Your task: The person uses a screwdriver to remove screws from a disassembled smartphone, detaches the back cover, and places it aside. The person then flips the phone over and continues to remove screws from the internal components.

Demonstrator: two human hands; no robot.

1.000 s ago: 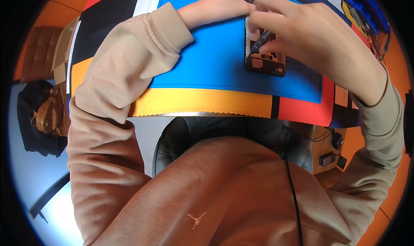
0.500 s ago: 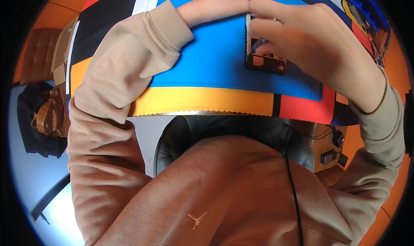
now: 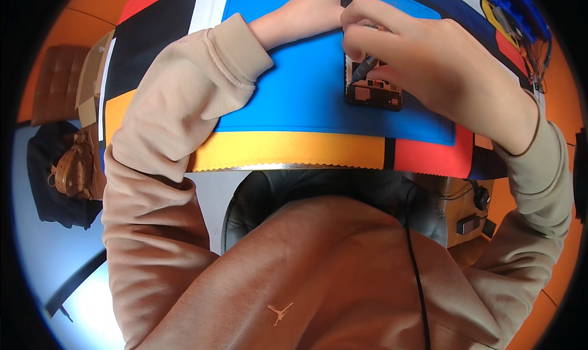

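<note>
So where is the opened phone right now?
In the head view, the opened phone lies on the blue mat, right of centre, under the right hand, which holds a thin tool over it.

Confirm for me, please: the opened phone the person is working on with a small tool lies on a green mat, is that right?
Not quite: the head view shows the opened phone lying on a blue mat, not green. The right hand does hold a small tool over it.

Counted two hands: left hand [image 3: 309, 10], right hand [image 3: 429, 62]. One opened phone [image 3: 372, 92], one thin tool [image 3: 362, 68], one blue mat [image 3: 294, 98] (plus one brown bag [image 3: 70, 169] sitting off left).
</note>
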